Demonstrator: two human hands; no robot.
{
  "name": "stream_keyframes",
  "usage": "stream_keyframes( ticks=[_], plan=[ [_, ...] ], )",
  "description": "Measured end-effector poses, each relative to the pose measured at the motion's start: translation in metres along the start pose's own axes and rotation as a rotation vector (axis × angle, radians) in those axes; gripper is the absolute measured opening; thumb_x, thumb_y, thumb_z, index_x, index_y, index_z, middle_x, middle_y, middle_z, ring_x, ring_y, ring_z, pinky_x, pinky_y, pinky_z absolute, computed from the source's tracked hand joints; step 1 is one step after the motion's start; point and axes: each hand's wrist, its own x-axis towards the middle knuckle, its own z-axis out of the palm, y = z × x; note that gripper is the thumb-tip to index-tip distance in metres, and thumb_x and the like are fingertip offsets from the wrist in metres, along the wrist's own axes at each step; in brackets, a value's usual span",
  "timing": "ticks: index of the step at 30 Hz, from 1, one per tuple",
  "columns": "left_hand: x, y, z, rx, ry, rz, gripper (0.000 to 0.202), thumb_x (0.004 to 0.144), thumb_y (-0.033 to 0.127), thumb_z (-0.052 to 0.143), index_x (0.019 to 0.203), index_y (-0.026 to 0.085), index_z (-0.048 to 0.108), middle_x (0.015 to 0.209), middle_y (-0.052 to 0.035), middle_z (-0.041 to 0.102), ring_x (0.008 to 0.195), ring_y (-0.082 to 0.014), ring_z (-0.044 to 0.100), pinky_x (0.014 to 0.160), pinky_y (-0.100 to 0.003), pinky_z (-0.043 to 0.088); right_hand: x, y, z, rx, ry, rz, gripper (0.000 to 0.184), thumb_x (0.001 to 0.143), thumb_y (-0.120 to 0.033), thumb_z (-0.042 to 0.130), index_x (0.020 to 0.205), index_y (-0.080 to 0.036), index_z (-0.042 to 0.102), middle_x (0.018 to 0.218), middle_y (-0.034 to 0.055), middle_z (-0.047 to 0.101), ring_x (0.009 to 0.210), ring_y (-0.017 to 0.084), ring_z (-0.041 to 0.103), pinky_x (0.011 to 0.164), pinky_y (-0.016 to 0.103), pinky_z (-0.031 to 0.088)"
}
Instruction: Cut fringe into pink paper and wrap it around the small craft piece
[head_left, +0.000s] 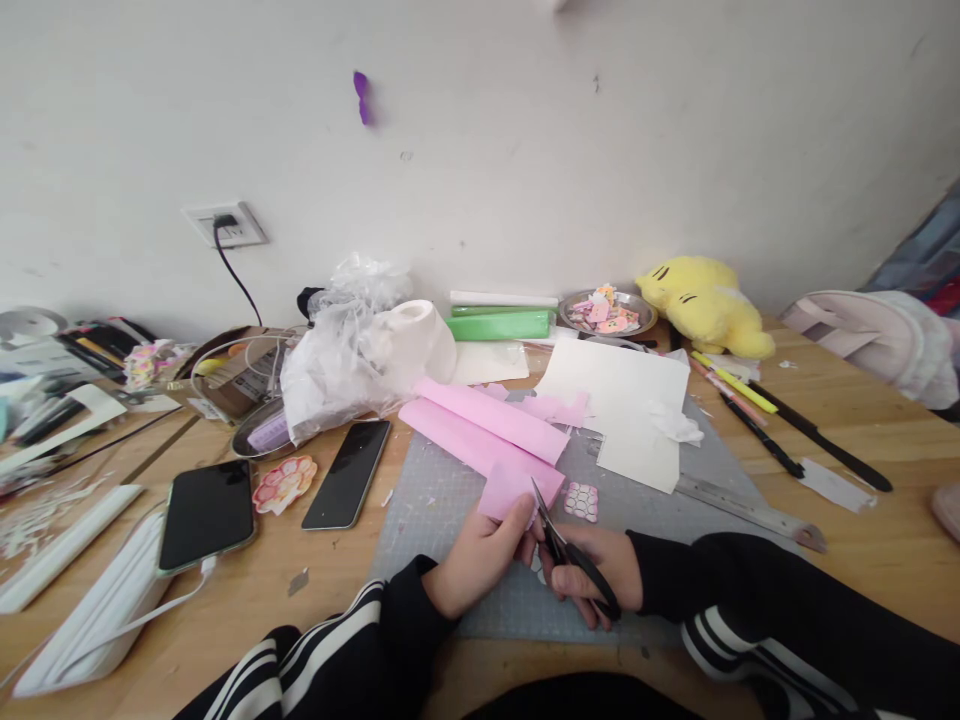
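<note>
My left hand pinches a small piece of pink paper between thumb and fingers. In my right hand is a pair of scissors with black handles, its blades pointing up and left beside the paper's right edge. Whether the blades touch the paper I cannot tell. Just beyond the hands lie pink paper rolls on the grey cutting mat. A small patterned pink-and-white piece rests right of the blades. A bit of white shows under the hands, mostly hidden.
White sheets and a metal ruler lie at right, near pens and a yellow plush toy. A metal bowl holds cut-outs. Leftward are two phones, a plastic bag and a power strip.
</note>
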Motion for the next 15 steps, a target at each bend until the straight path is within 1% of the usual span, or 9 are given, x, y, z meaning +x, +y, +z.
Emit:
stream_keyframes(
  ticks=[5,9,11,15],
  plan=[
    [-0.0002,0.0012,-0.0002,0.012,0.014,0.0,0.047,0.073,0.056,0.04,0.051,0.015,0.05,0.039,0.0031,0.042,0.04,-0.0086,0.04,0.047,-0.022,0.033,0.0029,0.0046,-0.0009,-0.011,0.014,0.015,0.044,0.071,-0.057,0.046,0.087,-0.017,0.035,0.064,-0.0046,0.044,0.037,0.003,0.046,0.03,0.013,0.037],
    [-0.0002,0.0008,-0.0006,-0.015,-0.005,0.018,0.048,0.073,0.056,0.039,0.052,0.015,0.05,0.04,0.003,0.042,0.041,-0.0083,0.04,0.046,-0.021,0.033,0.0041,0.0068,-0.0005,0.014,0.025,0.034,0.051,0.068,-0.06,0.047,0.091,-0.016,0.037,0.063,-0.0044,0.045,0.035,0.002,0.045,0.029,0.013,0.036],
    [0.0001,-0.0003,-0.0008,-0.024,-0.015,0.022,0.047,0.074,0.056,0.039,0.054,0.015,0.05,0.04,0.0032,0.042,0.041,-0.0081,0.039,0.045,-0.021,0.032,0.0033,0.0061,0.0002,0.023,0.022,0.027,0.054,0.066,-0.063,0.046,0.092,-0.017,0.037,0.065,-0.0041,0.045,0.036,0.002,0.046,0.03,0.012,0.037],
    [-0.0001,-0.0009,-0.0011,-0.032,-0.01,0.033,0.046,0.075,0.055,0.039,0.057,0.015,0.051,0.04,0.0034,0.041,0.041,-0.0086,0.039,0.046,-0.022,0.033,0.0002,0.0024,0.0015,0.002,0.014,-0.038,0.056,0.064,-0.064,0.047,0.094,-0.018,0.036,0.073,-0.0024,0.045,0.037,0.0,0.044,0.031,0.011,0.037]
  ],
)
